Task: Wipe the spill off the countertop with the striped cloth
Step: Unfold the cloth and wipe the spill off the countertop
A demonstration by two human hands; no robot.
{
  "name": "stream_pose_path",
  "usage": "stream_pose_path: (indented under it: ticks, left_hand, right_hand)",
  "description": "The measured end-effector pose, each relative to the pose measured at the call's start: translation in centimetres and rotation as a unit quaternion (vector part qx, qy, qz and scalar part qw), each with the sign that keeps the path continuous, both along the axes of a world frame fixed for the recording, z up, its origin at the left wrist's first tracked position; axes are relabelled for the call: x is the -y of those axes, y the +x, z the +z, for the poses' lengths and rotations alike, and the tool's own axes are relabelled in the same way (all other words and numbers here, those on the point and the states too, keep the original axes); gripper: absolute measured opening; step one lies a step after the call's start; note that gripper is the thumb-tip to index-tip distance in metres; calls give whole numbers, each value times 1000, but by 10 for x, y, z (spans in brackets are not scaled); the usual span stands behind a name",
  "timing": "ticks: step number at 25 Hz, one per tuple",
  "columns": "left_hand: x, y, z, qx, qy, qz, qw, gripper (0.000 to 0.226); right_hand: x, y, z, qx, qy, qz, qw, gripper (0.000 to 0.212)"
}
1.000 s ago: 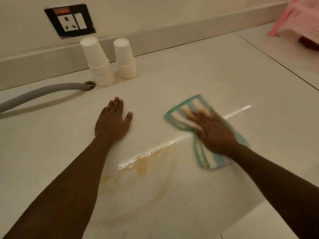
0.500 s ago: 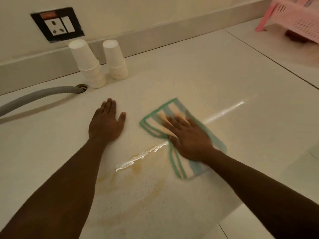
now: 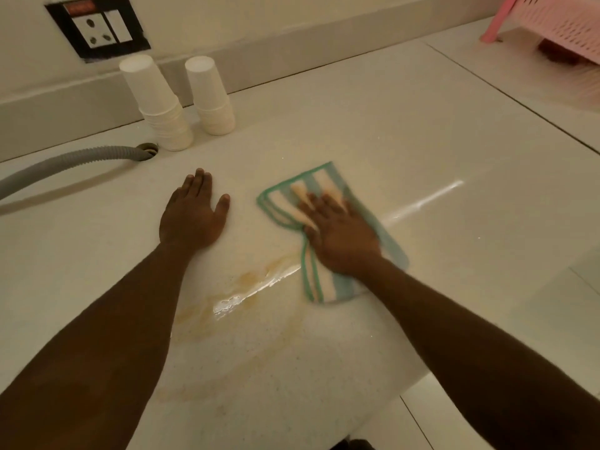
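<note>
A striped cloth (image 3: 285,203) with a green border lies flat on the pale countertop (image 3: 406,131). My right hand (image 3: 337,238) presses down on its middle, fingers spread, pointing away from me. A thin brownish spill (image 3: 227,306) with a glossy wet streak spreads over the countertop just left of and below the cloth's near end. My left hand (image 3: 193,219) rests flat on the countertop to the left of the cloth, fingers together, holding nothing.
Two stacks of upturned white paper cups (image 3: 156,105) (image 3: 211,95) stand by the back wall. A grey corrugated hose (image 3: 65,164) enters a hole at the left. A pink basket (image 3: 552,24) sits far right. The counter's front edge (image 3: 431,375) drops off at lower right.
My right hand has slid the cloth leftward over the counter, close to my left hand, and it now holds about there. The left hand stays planted.
</note>
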State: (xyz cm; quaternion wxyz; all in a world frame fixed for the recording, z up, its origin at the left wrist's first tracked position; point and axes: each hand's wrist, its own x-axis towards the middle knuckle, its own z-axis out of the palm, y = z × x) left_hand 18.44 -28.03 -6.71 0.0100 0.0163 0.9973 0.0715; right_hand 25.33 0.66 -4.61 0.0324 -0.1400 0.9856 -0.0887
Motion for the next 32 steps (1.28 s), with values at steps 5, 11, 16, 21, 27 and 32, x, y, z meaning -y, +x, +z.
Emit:
stream_pose_path:
  ticks: [5,11,16,21,27,32]
  left_hand:
    - [4,0,4,21,0,-5,1000,73]
    - [2,1,3,28,-8,7,1000,70]
    - [4,-2,10,48,29,16,998,68]
    - [40,27,12,42,34,37,998,65]
    - [110,77,17,46,33,77,995,64]
    - [137,104,19,49,44,96,993,65]
  right_hand:
    - [-52,52,-1,-8,4,108,994,54]
    - [-32,-35,0,-6,-3,-35,999,53]
    - [34,38,-3,-14,-3,148,989,53]
    - [-67,63,-6,-54,2,164,985,54]
    - [-34,-22,-1,-29,3,-48,998,52]
    - [78,50,-2,-21,6,73,997,53]
